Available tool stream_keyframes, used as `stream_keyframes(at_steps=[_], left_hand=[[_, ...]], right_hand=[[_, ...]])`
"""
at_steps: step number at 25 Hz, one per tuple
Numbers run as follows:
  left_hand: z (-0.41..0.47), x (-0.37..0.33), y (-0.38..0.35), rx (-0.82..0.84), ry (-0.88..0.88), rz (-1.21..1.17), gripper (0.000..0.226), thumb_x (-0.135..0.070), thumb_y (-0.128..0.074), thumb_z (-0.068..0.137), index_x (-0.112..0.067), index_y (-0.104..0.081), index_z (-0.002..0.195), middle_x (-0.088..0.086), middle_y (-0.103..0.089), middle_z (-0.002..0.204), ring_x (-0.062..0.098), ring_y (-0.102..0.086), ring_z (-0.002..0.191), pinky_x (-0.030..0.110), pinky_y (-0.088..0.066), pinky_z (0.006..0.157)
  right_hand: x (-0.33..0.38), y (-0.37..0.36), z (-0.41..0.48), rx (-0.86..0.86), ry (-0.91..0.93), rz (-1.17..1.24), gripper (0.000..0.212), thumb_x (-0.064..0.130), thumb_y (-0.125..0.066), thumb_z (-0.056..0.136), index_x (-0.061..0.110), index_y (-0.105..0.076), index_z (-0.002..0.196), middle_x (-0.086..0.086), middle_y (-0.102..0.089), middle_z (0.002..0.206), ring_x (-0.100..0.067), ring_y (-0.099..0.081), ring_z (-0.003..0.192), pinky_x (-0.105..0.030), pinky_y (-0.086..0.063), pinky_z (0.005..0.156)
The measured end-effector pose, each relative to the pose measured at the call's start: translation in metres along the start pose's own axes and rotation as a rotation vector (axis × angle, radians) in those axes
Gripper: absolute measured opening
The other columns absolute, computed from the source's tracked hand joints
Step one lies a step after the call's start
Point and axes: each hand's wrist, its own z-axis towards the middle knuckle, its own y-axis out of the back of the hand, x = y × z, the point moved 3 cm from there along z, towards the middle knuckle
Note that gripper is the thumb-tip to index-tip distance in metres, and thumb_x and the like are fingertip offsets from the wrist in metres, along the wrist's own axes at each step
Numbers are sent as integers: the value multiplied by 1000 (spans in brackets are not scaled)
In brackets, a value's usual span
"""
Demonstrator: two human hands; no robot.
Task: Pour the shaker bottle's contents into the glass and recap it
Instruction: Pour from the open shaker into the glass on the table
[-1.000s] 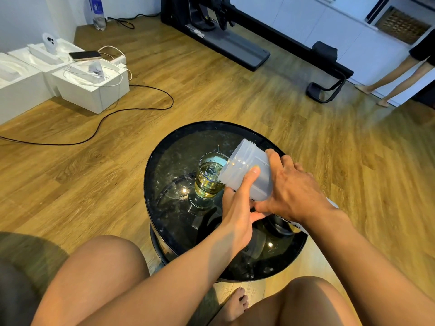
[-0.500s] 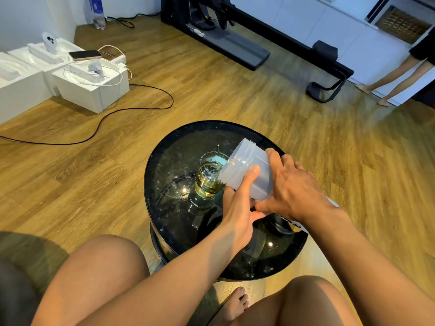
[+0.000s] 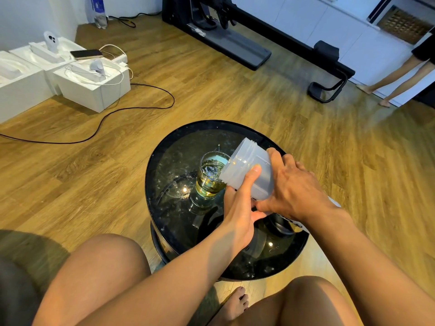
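A translucent white shaker bottle (image 3: 247, 168), uncapped, is tipped to the left with its threaded mouth over the rim of a clear glass (image 3: 209, 177). The glass stands on a round black glass table (image 3: 164, 208) and holds yellowish liquid to about half its height. My left hand (image 3: 237, 208) holds the bottle from below, thumb up its side. My right hand (image 3: 292, 187) grips the bottle's body from the right. A dark round lid (image 3: 281, 225) lies on the table under my right wrist, partly hidden.
My bare knees and a foot are below the table. White open boxes (image 3: 89, 83) with a phone and cables sit on the wooden floor at the left. A black exercise machine (image 3: 247, 45) stands at the back. Another person's legs (image 3: 400, 78) are at the far right.
Almost nothing differs: the bottle stays tipped over the glass, held by both hands in the same place.
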Motion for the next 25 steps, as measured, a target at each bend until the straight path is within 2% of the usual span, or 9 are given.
stream_keyframes(at_steps=[25], left_hand=[[1, 2, 0, -4, 18, -19, 61, -39, -76, 84, -22, -49, 136, 14, -68, 126, 30, -72, 110, 59, -59, 90]], right_hand=[[2, 3, 1, 27, -4, -10, 121, 65, -74, 57, 23, -3, 145, -12, -40, 130, -34, -46, 117, -48, -43, 95]])
